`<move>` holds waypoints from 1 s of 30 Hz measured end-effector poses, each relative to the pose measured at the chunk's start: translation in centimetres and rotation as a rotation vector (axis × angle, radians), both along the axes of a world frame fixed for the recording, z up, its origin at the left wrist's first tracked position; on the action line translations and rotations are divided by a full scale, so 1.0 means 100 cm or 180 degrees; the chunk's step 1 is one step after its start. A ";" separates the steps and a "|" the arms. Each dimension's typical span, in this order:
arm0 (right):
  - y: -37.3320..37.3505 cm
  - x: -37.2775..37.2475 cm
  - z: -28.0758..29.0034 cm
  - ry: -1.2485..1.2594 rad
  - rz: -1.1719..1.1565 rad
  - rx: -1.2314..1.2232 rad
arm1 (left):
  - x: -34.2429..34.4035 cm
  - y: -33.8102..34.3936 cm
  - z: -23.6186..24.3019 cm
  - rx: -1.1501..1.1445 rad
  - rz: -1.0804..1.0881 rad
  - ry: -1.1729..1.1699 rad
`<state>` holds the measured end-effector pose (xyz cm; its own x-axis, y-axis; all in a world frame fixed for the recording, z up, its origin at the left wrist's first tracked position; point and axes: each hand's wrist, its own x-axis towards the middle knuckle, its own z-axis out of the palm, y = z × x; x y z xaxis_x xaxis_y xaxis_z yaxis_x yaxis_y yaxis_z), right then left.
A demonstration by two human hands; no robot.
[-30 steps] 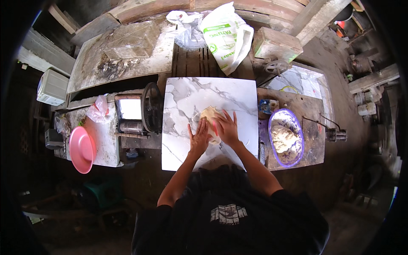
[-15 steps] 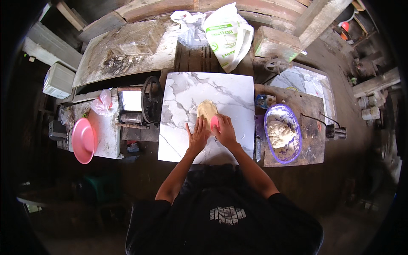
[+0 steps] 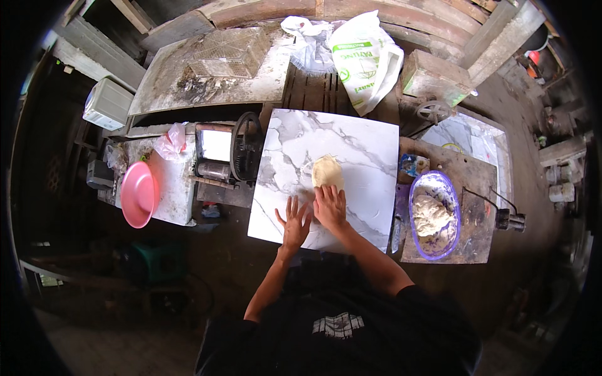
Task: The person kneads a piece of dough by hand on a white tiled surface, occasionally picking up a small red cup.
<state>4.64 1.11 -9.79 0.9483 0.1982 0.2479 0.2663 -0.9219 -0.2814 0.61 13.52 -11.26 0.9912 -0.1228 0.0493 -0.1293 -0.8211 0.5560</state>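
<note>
On a white marble-patterned board (image 3: 370, 188) lies a flattened, pale oval of dough (image 3: 327, 170). My right hand (image 3: 330, 207) rests on the dough's near end, fingers stretched forward over it. No pink piece shows there now; whether one lies under the palm is hidden. Left of it, my left hand (image 3: 293, 222) has its fingers spread over the board, apart from the dough and holding nothing. To the right, a purple oval basin (image 3: 456, 219) holds a larger lump of soft dough (image 3: 430, 215).
A roller machine with a dark wheel (image 3: 246, 147) stands just left of the board, with a pink basin (image 3: 139, 194) farther left. Behind are a white-and-green plastic bag (image 3: 362, 62) and a wire crate (image 3: 232, 55). A small blue packet (image 3: 414, 164) sits beside the purple basin.
My left hand has drawn off the dough, back toward me. My right hand now lies over the dough's near end, and its pink piece no longer shows. The whole view has shifted.
</note>
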 end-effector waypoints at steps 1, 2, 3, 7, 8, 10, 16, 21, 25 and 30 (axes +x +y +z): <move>-0.002 0.003 0.001 0.0025 -0.0103 -0.0095 | 0.004 -0.002 0.002 -0.0022 -0.0023 -0.0001; -0.004 0.008 0.002 0.0025 -0.0137 -0.0117 | 0.010 -0.004 0.004 -0.0061 -0.0018 0.0008; -0.008 0.016 0.003 0.0227 -0.0145 -0.0028 | 0.016 -0.006 0.005 -0.0099 -0.0022 0.0018; -0.024 0.042 0.014 0.0694 -0.0305 0.0740 | 0.044 -0.007 0.005 -0.0210 -0.0186 -0.0192; -0.028 0.045 0.020 0.0342 -0.0510 0.0619 | 0.047 -0.006 0.003 -0.0241 -0.0221 -0.0272; -0.031 0.050 0.030 -0.0275 -0.0689 0.0564 | 0.051 -0.006 -0.001 -0.0333 -0.0264 -0.0360; -0.019 0.045 0.005 -0.0082 -0.0361 0.0032 | 0.042 0.001 0.002 -0.0457 -0.0315 -0.0244; -0.021 0.030 0.002 -0.0066 -0.0583 -0.0289 | 0.037 0.002 0.006 -0.0499 -0.0317 -0.0058; -0.025 0.016 0.005 -0.0287 -0.0653 -0.0075 | 0.043 0.001 0.003 -0.0601 -0.0516 -0.0168; -0.049 -0.019 0.017 0.0099 -0.0424 0.0352 | 0.059 -0.005 0.000 -0.0652 -0.0916 0.0000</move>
